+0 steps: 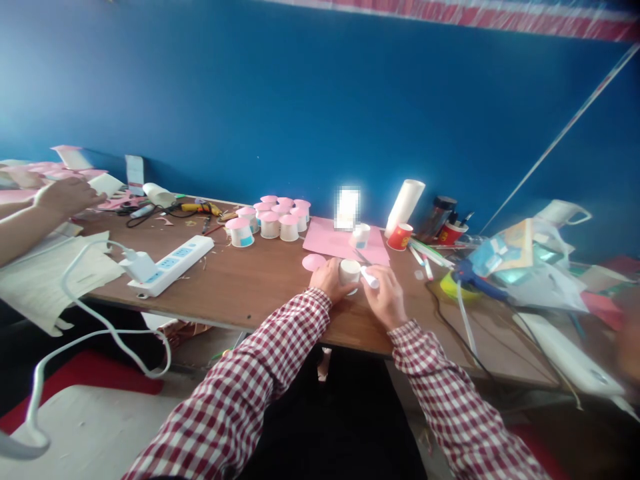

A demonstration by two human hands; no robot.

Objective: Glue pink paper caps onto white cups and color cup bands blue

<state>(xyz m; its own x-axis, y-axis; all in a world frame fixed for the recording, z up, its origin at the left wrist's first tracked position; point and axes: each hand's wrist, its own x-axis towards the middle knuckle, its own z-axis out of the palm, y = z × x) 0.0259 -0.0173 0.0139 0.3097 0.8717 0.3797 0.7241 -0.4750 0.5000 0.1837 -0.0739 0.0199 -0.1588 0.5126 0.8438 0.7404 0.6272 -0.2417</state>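
Note:
At the table's near edge my left hand [330, 281] is wrapped round a white paper cup [349, 269], its pale flat end facing up. My right hand [386, 293] grips a small white tube [370, 278], whose tip points at the cup's side; whether they touch I cannot tell. A pink paper disc [313, 262] lies just beyond my left hand. Past both hands, a sheet of pink paper [325, 237] carries another white cup [360, 235] and a pair of scissors [361, 255].
Several upturned cups with pink discs [270, 223] stand left of the pink sheet. A white power strip [173, 265] lies further left, near another person's hands [67, 200]. On the right are a red cup [401, 237], a white paper roll [406, 205], pens, cables and plastic bags [545, 267].

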